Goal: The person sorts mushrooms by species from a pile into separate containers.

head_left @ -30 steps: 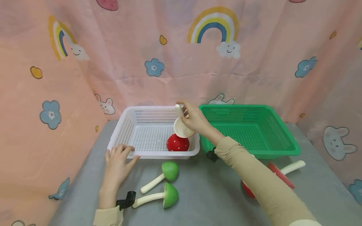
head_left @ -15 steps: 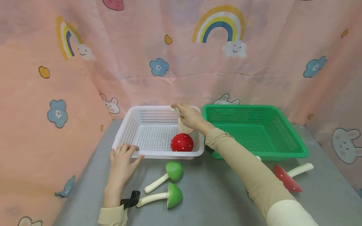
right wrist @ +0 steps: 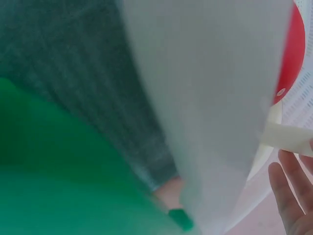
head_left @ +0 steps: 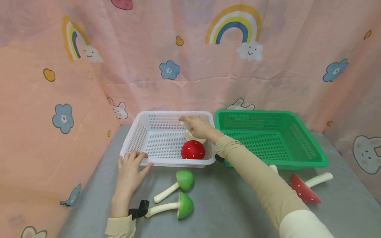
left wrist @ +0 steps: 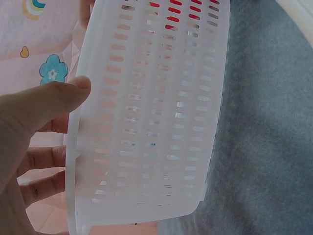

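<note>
My right hand (head_left: 198,129) reaches into the right end of the white basket (head_left: 163,161) and holds the pale stem of a toy mushroom, whose cream cap underside (head_left: 194,138) shows below the fingers. In the right wrist view, that stem (right wrist: 288,137) lies against the fingers. Beside it in the basket is a toy mushroom with a white-dotted red cap (head_left: 193,150). My left hand (head_left: 130,174) grips the basket's front rim near the left corner. Its thumb (left wrist: 73,90) is outside the rim, the other fingers behind it.
Two green-capped toy mushrooms (head_left: 185,180) (head_left: 186,205) lie before the white basket on the grey cloth (head_left: 220,211). A green basket (head_left: 309,163) stands at the right. In front of it lies a red-capped mushroom (head_left: 303,190); another white stem (head_left: 273,168) shows behind the right sleeve.
My right hand has lowered the toy mushroom into the white basket, behind the red cap. The left hand stays at the rim. The whole view has shifted slightly.
</note>
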The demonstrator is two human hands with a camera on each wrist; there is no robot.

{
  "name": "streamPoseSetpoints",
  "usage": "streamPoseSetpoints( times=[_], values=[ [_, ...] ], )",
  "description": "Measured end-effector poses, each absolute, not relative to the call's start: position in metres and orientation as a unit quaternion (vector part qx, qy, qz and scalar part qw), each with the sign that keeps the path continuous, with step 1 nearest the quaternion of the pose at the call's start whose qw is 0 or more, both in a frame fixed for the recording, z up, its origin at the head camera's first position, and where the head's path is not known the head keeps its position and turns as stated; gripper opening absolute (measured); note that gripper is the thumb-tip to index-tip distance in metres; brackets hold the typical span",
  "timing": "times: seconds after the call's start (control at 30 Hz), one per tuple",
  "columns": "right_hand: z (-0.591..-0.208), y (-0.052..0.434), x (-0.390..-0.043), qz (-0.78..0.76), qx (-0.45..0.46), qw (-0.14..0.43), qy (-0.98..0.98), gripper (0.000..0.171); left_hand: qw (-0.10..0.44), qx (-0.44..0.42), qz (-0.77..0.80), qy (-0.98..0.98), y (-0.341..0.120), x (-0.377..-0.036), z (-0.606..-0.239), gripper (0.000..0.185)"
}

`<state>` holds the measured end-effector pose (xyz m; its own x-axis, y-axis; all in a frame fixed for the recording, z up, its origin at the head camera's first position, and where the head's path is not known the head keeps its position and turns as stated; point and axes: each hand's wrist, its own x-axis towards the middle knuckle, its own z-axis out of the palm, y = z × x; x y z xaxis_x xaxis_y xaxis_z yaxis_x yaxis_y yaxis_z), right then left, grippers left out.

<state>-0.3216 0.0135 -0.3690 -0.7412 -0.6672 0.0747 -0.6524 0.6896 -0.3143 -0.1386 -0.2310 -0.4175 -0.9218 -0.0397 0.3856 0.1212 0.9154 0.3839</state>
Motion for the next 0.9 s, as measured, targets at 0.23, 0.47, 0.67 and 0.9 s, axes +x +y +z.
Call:
streamPoseSetpoints(
  times=[0.23,0.47,0.67,0.9],
  values=[
    [-0.364,0.025,-0.316,-0.207,-0.332,0.039,0.919,0.058,0.204,-0.025,-0.200,-0.958,-0.231,-0.138,-0.418,0.026],
    [-0.352,0.046,-0.307,-0.239,-0.306,0.053,0.920,0.061,0.198,-0.023,-0.208,-0.958,-0.228,-0.137,-0.416,0.028],
    [-0.334,0.060,-0.289,-0.241,-0.284,0.041,0.927,0.038,0.194,-0.023,-0.204,-0.959,-0.227,-0.139,-0.417,0.028],
    [-0.318,0.077,-0.262,-0.239,-0.288,0.007,0.927,0.030,0.200,-0.026,-0.203,-0.958,-0.229,-0.137,-0.416,0.027]
  ],
)
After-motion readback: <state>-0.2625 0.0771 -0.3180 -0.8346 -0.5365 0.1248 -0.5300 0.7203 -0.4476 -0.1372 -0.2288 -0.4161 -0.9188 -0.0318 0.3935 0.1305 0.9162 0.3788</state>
